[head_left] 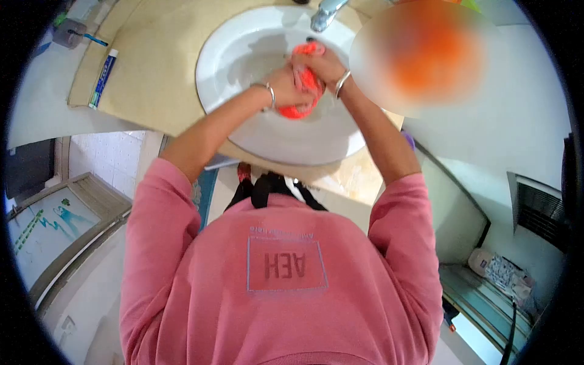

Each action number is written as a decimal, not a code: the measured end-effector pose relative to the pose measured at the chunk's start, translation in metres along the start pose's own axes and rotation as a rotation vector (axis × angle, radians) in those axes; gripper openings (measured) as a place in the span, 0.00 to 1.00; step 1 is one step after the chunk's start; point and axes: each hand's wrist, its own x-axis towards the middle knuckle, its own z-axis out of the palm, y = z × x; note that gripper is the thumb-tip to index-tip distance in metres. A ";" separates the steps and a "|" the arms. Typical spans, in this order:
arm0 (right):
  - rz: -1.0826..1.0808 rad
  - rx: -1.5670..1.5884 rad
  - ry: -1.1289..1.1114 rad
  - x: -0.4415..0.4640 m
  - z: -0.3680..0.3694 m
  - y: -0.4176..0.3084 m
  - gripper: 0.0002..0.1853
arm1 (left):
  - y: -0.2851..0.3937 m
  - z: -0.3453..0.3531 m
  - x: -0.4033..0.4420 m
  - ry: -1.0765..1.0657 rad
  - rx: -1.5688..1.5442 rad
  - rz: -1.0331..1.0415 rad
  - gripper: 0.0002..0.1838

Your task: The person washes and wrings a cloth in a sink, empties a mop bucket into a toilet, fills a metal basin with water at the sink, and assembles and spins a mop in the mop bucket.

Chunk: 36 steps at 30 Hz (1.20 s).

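Over the white oval sink (261, 143), both of my hands are closed around a bright orange-red cloth (295, 113). My left hand (285, 84) wraps the cloth's lower part, fingers curled into it. Just above and to the right, my right hand (322, 66) grips the upper part. The cloth is bunched up, and its ends stick out at the top and bottom. Much of it is hidden by my fingers. A silver tap (327, 15) juts over the basin's back edge, close above my right hand.
A blue and white toothpaste tube (103, 79) lies on the beige counter (155, 67) at left. Beyond it is a container (70, 33) with a blue-handled item. A blurred patch with orange (426, 55) covers the upper right. Glass shelving (480, 298) stands at lower right.
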 end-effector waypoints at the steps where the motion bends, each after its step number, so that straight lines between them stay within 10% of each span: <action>1: -0.053 -0.074 0.120 0.001 0.002 -0.008 0.13 | -0.001 -0.004 0.000 0.081 -0.025 0.046 0.34; 4: -0.258 -0.358 0.304 -0.015 0.004 -0.050 0.12 | 0.000 -0.022 0.000 0.186 0.090 0.156 0.43; 7: -0.621 -0.250 0.296 -0.024 0.009 -0.086 0.10 | 0.003 -0.057 -0.006 0.068 -0.520 0.038 0.44; 9: -0.845 -0.244 0.290 -0.036 0.022 -0.112 0.09 | 0.039 -0.068 -0.018 0.149 -1.236 0.106 0.21; 11: -1.002 -0.240 0.317 -0.048 0.037 -0.130 0.08 | 0.046 -0.068 -0.019 0.112 -1.663 0.117 0.20; 15: -1.380 -0.505 0.447 -0.046 0.048 -0.132 0.08 | 0.007 -0.035 -0.012 -0.152 -1.964 0.241 0.43; 17: -0.990 -0.257 0.541 -0.057 0.052 -0.101 0.12 | 0.044 -0.018 -0.037 -0.113 -2.118 0.363 0.40; 26: -0.277 1.108 0.304 -0.054 0.047 -0.056 0.12 | 0.027 -0.045 -0.020 0.738 -1.453 0.367 0.25; 29: -0.168 1.146 0.201 -0.065 0.041 -0.043 0.20 | 0.045 -0.050 -0.030 1.084 -0.544 0.642 0.29; 36: -0.171 0.963 0.070 -0.075 0.040 -0.045 0.16 | 0.086 -0.058 -0.065 0.810 0.059 0.826 0.21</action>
